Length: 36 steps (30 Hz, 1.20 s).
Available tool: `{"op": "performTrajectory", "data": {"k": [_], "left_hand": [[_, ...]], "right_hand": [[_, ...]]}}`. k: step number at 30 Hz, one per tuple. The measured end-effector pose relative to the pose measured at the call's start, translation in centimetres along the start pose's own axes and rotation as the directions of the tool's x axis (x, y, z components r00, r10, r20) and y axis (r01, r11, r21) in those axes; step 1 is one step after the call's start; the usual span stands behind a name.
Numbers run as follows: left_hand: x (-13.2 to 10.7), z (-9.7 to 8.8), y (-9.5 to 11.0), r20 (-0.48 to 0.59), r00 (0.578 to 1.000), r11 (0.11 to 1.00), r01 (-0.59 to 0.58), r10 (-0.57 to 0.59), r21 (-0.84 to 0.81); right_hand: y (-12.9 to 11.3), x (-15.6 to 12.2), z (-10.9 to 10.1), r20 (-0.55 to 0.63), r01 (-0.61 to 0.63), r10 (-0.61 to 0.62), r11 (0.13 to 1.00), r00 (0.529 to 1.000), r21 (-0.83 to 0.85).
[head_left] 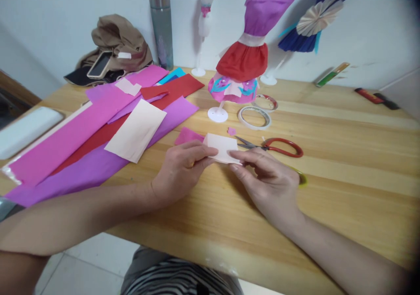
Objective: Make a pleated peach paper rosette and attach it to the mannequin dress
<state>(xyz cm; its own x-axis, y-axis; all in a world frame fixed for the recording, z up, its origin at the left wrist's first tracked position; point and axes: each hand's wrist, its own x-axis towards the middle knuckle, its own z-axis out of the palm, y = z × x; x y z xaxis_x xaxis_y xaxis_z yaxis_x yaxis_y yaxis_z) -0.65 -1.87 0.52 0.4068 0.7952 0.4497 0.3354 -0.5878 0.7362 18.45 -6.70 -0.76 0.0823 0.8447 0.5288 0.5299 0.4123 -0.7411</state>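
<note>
Between my two hands is a small cream piece of crepe paper (223,144), held above the wooden table. My left hand (180,168) pinches its left corner between thumb and fingers. On the right edge, my right hand (269,177) grips it the same way. Just behind lie red-handled scissors (284,148), their blades pointing left and partly behind the paper. A pink paper scrap (188,135) and a tiny pink flower-shaped cutout (231,131) rest close by. Something yellow (300,177) is mostly hidden behind my right hand.
Left on the table (344,198) are coloured paper strips (72,137) and a cream sheet (136,131). Behind stand a dress form in purple and red (256,36), tape rolls (254,117), a bottle (161,32) and a brown cloth bag (121,36) with a phone (100,64). Markers lie right.
</note>
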Motion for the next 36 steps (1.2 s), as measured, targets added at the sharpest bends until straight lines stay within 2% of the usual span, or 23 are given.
{"op": "performTrajectory", "data": {"k": [5, 13, 21, 25, 30, 31, 33, 36], "left_hand": [[0.09, 0.05, -0.02, 0.008, 0.994, 0.992, -0.108, 0.108, 0.071], [0.24, 0.25, 0.04, 0.031, 0.997, 0.996, -0.076, 0.075, 0.037], [0.28, 0.79, -0.32, 0.014, 0.992, 0.983, 0.128, -0.127, -0.131], [0.24, 0.81, 0.07, 0.055, 0.962, 0.936, 0.271, -0.266, -0.223], [0.26, 0.87, 0.52, 0.096, 0.916, 0.836, 0.396, -0.391, -0.379], [0.26, 0.84, 0.46, 0.097, 0.917, 0.835, 0.392, -0.386, -0.385], [0.22, 0.65, 0.23, 0.069, 0.947, 0.891, 0.319, -0.314, -0.324], [0.15, 0.08, -0.05, -0.001, 0.999, 0.998, 0.052, -0.052, -0.034]], "right_hand": [[0.21, 0.04, 0.04, 0.008, 0.02, -0.02, 1.0, 1.0, -0.019], [-0.1, 0.21, 0.0, 0.04, -0.002, 0.005, 0.997, 0.999, -0.075], [0.11, -0.08, 0.33, 0.033, -0.148, 0.148, 0.989, 0.988, 0.018], [0.19, -0.34, 0.42, 0.022, -0.164, 0.163, 0.985, 0.986, 0.054], [-0.01, -0.55, 0.29, 0.015, -0.118, 0.117, 0.993, 0.993, 0.033], [-0.11, -0.54, 0.27, 0.01, -0.096, 0.096, 0.995, 0.995, 0.021], [-0.34, -0.45, 0.21, -0.001, -0.05, 0.05, 0.999, 0.999, -0.002], [-0.61, -0.27, 0.08, -0.001, 0.003, -0.003, 0.999, 1.0, -0.036]]}}
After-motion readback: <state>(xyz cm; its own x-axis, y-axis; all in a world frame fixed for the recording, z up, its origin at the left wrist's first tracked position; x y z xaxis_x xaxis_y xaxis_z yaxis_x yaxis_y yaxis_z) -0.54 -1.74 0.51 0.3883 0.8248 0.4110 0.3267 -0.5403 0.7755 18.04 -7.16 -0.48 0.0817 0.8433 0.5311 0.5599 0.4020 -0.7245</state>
